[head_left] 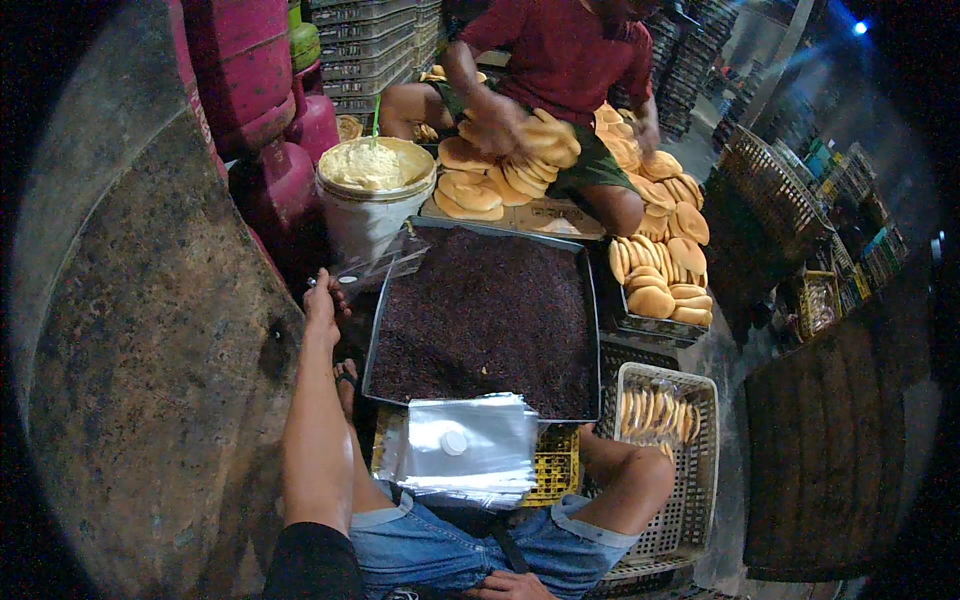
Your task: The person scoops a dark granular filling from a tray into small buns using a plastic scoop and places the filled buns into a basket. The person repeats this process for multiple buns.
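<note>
Clear plastic bag (390, 262), pinched in the closed left hand (327, 303), extends toward a tray (598, 375) of dark sprinkles (480, 310). The right hand (510, 586) rests by denim shorts (410, 548), its grip unclear. Handling one bag seems the step; next calls for a steady pinch.

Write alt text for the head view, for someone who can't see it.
The person's left hand holds a clear plastic bag beside a tray of dark granules; the right hand rests at the lap. Clear bags lie stacked at the tray's near edge; opposite, a co-worker sits among round buns.
</note>
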Tool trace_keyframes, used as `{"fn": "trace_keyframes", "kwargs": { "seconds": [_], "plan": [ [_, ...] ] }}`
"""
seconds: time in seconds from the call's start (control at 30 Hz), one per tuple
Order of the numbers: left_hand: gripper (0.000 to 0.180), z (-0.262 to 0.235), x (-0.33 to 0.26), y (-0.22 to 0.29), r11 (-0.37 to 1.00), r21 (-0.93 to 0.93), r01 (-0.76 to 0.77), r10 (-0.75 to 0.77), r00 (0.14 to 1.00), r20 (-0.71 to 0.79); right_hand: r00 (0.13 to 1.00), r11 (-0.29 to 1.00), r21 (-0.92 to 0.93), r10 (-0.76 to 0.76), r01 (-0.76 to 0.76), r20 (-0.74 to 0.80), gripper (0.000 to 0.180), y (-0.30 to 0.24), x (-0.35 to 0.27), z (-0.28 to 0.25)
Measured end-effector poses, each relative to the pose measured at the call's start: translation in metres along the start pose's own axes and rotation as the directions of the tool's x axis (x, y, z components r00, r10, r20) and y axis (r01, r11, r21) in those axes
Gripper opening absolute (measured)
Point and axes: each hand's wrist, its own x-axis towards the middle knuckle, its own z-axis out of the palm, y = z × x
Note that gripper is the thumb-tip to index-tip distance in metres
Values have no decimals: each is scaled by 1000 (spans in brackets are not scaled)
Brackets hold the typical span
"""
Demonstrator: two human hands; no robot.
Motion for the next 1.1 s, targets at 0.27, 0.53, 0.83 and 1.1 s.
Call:
{"fn": "trace_keyframes", "kwargs": {
  "seconds": [0.27,0.53,0.83,1.1],
  "plan": [
    [42,11,-9,2,1000,13,-7,7,1000,0,996,998,35,61,-58,-69,48,21,-3,21],
    [42,8,-1,-3,1000,14,-21,21,1000,-14,999,998,-66,10,-14,-51,44,13,2,12],
    [43,15,-8,0,999,31,-36,36,999,6,979,989,-119,-104,83,-178,38,19,0,18],
    [44,17,-7,1,999,52,-16,17,1000,-21,977,996,-31,-84,80,-198,34,13,5,10]
  ]
}}
